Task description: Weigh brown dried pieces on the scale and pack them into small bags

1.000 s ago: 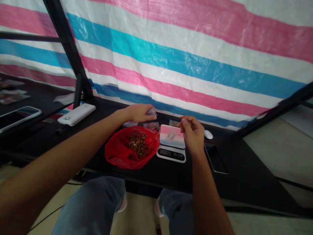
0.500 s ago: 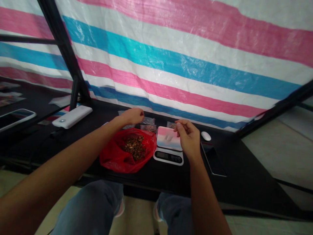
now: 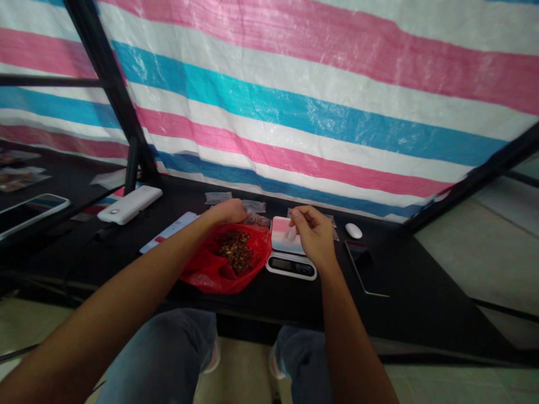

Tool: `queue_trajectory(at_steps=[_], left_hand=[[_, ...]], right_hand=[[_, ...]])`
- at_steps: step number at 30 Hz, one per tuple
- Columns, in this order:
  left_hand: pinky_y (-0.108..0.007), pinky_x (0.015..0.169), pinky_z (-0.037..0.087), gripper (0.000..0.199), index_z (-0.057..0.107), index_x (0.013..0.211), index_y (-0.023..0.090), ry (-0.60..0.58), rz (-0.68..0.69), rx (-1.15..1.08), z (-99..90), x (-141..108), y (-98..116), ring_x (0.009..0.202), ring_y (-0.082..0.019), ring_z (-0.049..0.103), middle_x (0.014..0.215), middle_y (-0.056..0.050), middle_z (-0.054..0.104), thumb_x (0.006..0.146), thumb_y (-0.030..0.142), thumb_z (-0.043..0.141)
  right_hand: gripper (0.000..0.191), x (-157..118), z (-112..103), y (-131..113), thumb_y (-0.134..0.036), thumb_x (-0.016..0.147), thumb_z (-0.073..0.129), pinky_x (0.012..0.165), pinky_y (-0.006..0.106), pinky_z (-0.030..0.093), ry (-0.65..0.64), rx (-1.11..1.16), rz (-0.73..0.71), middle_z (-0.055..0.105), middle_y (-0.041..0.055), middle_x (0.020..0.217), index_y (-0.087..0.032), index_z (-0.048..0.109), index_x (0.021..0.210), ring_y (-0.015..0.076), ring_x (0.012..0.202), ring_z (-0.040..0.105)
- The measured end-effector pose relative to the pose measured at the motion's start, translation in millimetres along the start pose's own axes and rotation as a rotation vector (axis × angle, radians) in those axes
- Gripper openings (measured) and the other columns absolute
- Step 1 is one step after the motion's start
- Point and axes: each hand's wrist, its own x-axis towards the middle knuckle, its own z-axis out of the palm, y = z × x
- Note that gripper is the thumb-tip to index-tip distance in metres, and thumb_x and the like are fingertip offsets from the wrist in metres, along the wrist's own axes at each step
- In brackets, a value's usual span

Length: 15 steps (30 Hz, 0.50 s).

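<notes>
My left hand (image 3: 232, 211) is closed just behind the open red plastic bag (image 3: 202, 279), beside a small clear packet (image 3: 257, 220). Its fingertips are turned away, so what they hold, if anything, is hidden. Inside the bag lies a heap of dried brown pieces (image 3: 238, 252). To its right stands a small digital scale (image 3: 291, 267), whose shiny plate mirrors the striped sheet. Over the plate's right side, my right hand (image 3: 314, 231) has thumb and fingers pinched together. Anything in that pinch is too small to make out.
More clear packets (image 3: 218, 197) lie at the back of the black table (image 3: 412, 297). A white mouse (image 3: 353, 230) and a dark flat device (image 3: 365, 268) are on the right. Leftward are a white card (image 3: 168, 231), a white power bank (image 3: 129, 205) and a phone (image 3: 31, 213).
My left hand has lowered a little toward the packets behind the bag. My right hand has shifted slightly left over the scale, still pinched. The view has tilted slightly.
</notes>
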Motion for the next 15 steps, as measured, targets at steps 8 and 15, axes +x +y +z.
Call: queue_trajectory(at_steps=[8,15], left_hand=[[-0.025,0.057,0.045,0.036,0.078,0.112,0.016,0.049,-0.130,-0.723,-55.7,-38.1,42.7,0.078,-0.018,0.071,0.098,-0.010,0.083,0.086,0.039,0.067],[-0.029,0.077,0.056,0.028,0.072,0.091,0.017,0.134,-0.068,-1.202,-38.7,-107.9,80.8,0.080,-0.016,0.073,0.087,-0.004,0.079,0.076,0.039,0.082]], right_hand=[[0.027,-7.7,13.0,-22.6,-0.046,0.092,0.065,0.058,0.029,0.043,-0.097,0.030,-0.018,0.067,0.0008,0.071,-0.020,0.069,0.087,0.0142,0.060,0.055],[0.041,-20.2,33.6,-39.5,-0.059,0.096,0.062,0.061,0.029,0.047,-0.372,0.106,0.051,0.065,0.0004,0.069,-0.022,0.062,0.077,0.0153,0.063,0.059]])
